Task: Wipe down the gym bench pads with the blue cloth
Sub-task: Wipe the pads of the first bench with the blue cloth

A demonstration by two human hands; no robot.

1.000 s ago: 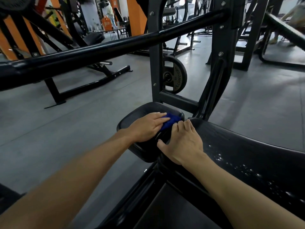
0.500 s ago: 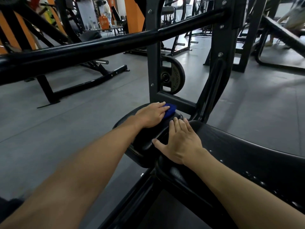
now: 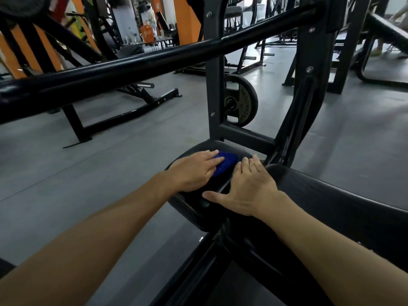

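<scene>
The blue cloth [image 3: 225, 163] lies bunched on the small black seat pad [image 3: 240, 151] in the middle of the view. My left hand [image 3: 194, 171] presses flat on the cloth, fingers covering its left half. My right hand [image 3: 249, 186] rests open and flat, fingers spread, across the gap between the seat pad and the long black back pad [image 3: 331, 195] that runs off to the lower right. Part of the cloth is hidden under my left fingers.
A thick black bar [image 3: 154, 65] crosses the view above the pads. The bench's upright frame [image 3: 214, 85] stands just beyond the seat, with a weight plate [image 3: 241, 102] hung behind it. Other benches and racks stand on the grey floor [image 3: 66, 173].
My left hand slid the cloth away across the seat pad toward its far edge, then back slightly. My right hand stayed flat at the pad gap.
</scene>
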